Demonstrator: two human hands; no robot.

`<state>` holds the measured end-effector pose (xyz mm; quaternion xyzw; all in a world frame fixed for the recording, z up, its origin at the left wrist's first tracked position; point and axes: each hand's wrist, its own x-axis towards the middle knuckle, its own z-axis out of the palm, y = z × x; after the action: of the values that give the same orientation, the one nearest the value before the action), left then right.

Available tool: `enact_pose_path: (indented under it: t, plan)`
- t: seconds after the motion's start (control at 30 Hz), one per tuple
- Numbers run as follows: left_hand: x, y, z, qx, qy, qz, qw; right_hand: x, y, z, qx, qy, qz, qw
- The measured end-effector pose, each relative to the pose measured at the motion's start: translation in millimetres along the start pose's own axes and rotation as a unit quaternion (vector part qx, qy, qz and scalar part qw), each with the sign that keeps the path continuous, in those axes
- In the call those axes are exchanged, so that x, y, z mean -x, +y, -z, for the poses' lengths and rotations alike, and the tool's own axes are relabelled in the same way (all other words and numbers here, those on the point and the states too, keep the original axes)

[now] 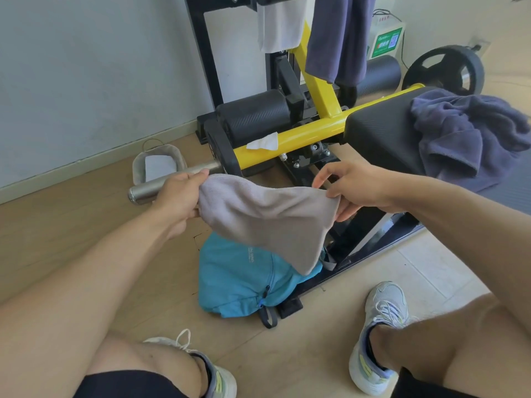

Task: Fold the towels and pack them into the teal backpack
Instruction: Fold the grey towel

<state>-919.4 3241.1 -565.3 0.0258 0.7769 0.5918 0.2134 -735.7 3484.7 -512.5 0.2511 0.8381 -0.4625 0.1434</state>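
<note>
Left hand point(180, 196) gripping one top corner of the grey towel point(267, 219), fingers curled round the cloth; right hand point(352, 186) pinching the opposite corner between thumb and fingers. Towel held in the air between both grips, hanging down to a point. Directly under it, on the wooden floor point(71, 225), the teal backpack point(244, 280), beside the yellow gym machine point(290, 139). Dark blue towel point(465, 136) heaped on the black padded seat point(379, 133); another dark towel point(339, 35) hanging above.
</note>
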Motion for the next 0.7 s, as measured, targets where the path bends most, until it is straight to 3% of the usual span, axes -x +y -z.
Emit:
enact_pose_path:
  t: [0.2, 0.33, 0.47, 0.6, 0.63, 0.7]
  plan:
    - [17, 12, -23, 0.005, -0.013, -0.060, 0.998, 23, -29, -22, -0.011, -0.064, 0.138, 0.988]
    - [32, 16, -37, -0.017, -0.049, -0.114, 0.992, 28, -33, -32, 0.061, -0.122, 0.206, 0.969]
    - [39, 15, -41, -0.041, -0.103, -0.130, 0.985, 31, -37, -39, 0.069, -0.030, 0.267, 0.961]
    - [30, 12, -35, -0.074, -0.090, -0.117, 0.986, 41, -47, -32, 0.038, 0.043, 0.377, 0.924]
    - [27, 10, -32, -0.089, -0.077, -0.117, 0.986, 46, -51, -32, 0.041, 0.039, 0.405, 0.913]
    - [16, 4, -24, -0.103, -0.041, -0.113, 0.987, 63, -60, -39, 0.024, -0.049, 0.439, 0.897]
